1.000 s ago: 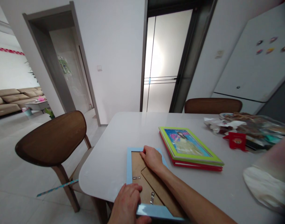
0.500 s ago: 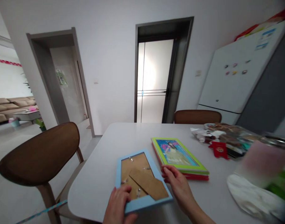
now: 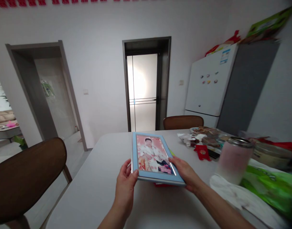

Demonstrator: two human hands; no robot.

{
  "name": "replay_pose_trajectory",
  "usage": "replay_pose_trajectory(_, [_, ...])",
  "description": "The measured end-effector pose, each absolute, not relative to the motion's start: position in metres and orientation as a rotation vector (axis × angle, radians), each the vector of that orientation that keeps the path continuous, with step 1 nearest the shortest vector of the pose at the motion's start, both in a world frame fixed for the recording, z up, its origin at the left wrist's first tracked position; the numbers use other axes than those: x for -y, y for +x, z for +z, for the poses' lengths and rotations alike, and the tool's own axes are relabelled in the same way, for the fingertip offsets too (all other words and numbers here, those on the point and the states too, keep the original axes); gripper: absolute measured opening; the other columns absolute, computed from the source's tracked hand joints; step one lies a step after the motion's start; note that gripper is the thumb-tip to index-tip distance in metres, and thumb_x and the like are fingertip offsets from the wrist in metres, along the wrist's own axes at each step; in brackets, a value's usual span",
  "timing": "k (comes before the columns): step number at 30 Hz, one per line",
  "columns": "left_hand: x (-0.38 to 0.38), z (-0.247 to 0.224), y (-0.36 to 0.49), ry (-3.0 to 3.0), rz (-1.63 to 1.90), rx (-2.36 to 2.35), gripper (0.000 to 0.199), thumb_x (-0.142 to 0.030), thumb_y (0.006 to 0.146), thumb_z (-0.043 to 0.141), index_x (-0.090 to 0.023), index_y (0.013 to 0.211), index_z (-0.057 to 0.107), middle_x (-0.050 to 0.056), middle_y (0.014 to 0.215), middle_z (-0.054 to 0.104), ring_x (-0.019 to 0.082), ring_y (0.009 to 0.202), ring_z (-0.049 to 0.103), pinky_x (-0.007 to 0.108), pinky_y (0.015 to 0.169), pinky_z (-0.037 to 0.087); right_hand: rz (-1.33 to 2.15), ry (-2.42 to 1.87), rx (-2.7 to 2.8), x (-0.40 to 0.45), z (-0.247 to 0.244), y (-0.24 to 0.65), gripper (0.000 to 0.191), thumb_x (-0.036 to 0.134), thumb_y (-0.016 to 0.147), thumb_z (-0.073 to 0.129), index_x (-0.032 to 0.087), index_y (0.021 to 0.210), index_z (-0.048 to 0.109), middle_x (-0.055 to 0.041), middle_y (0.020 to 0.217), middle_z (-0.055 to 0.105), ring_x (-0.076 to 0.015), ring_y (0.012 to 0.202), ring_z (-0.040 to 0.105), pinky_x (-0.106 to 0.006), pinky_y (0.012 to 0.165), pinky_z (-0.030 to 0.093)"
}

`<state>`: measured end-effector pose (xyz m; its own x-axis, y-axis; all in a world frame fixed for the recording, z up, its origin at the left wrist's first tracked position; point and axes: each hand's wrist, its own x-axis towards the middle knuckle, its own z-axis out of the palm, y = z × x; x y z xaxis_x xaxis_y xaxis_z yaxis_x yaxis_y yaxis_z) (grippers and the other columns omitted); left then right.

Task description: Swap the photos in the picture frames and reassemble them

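A light blue picture frame (image 3: 135,152) is held picture side up above the table, tilted a little toward me. Behind its front pane is a pink-toned photo (image 3: 152,152) of a person in white. My left hand (image 3: 126,179) grips the frame's left near corner, thumb on the front edge. My right hand (image 3: 184,171) is closed on the right side, with the fingers partly hidden underneath. Beneath the blue frame, mostly covered by it, lies a stack of other frames; only a bit of a green frame (image 3: 171,152) and a red edge (image 3: 161,184) show.
On the white table (image 3: 100,187), a pink tumbler (image 3: 234,162), a white cloth (image 3: 246,197) and a green package (image 3: 270,184) stand to the right. Farther back are a red packet (image 3: 202,152), crumpled tissue (image 3: 190,139) and bagged food (image 3: 208,132). Brown chairs (image 3: 33,178) flank the table.
The blue frame has been turned from its brown back to its picture side and moved right, over the stack. Both hands have shifted to its sides. My view has swung right and up.
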<state>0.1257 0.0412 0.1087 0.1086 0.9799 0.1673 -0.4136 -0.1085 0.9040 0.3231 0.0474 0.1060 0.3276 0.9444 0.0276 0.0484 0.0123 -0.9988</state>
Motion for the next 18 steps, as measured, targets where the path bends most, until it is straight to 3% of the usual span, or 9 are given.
replay_pose_trajectory(7, [-0.086, 0.065, 0.190, 1.211, 1.267, -0.892, 0.036, -0.005, 0.067, 0.052, -0.016, 0.101, 0.050, 0.008, 0.102, 0.061, 0.019, 0.097, 0.056, 0.029, 0.083, 0.043, 0.785, -1.634, 1.127, -0.091, 0.097, 0.392, 0.026, 0.033, 0.059, 0.056, 0.014, 0.072, 0.066, -0.0028, 0.057, 0.065, -0.0160, 0.050, 0.055, -0.024, 0.047, 0.040])
replay_pose_trajectory(13, [-0.090, 0.046, 0.201, 1.379, 1.173, -1.031, 0.039, -0.008, 0.066, 0.054, -0.017, 0.104, 0.051, 0.006, 0.107, 0.059, 0.019, 0.103, 0.051, 0.028, 0.090, 0.036, 0.680, -1.773, 1.104, -0.092, 0.068, 0.419, 0.023, 0.034, 0.058, 0.058, 0.016, 0.069, 0.067, -0.0054, 0.065, 0.066, -0.0189, 0.069, 0.058, -0.025, 0.060, 0.041])
replay_pose_trajectory(18, [-0.082, 0.037, 0.199, 1.439, 1.097, -1.025, 0.038, -0.011, 0.070, 0.049, -0.014, 0.107, 0.048, 0.007, 0.108, 0.060, 0.018, 0.098, 0.054, 0.024, 0.084, 0.040, 0.798, -1.804, 1.109, -0.065, 0.061, 0.416, 0.037, 0.044, 0.065, 0.047, 0.014, 0.073, 0.067, -0.0076, 0.066, 0.066, -0.0202, 0.062, 0.058, -0.028, 0.055, 0.042])
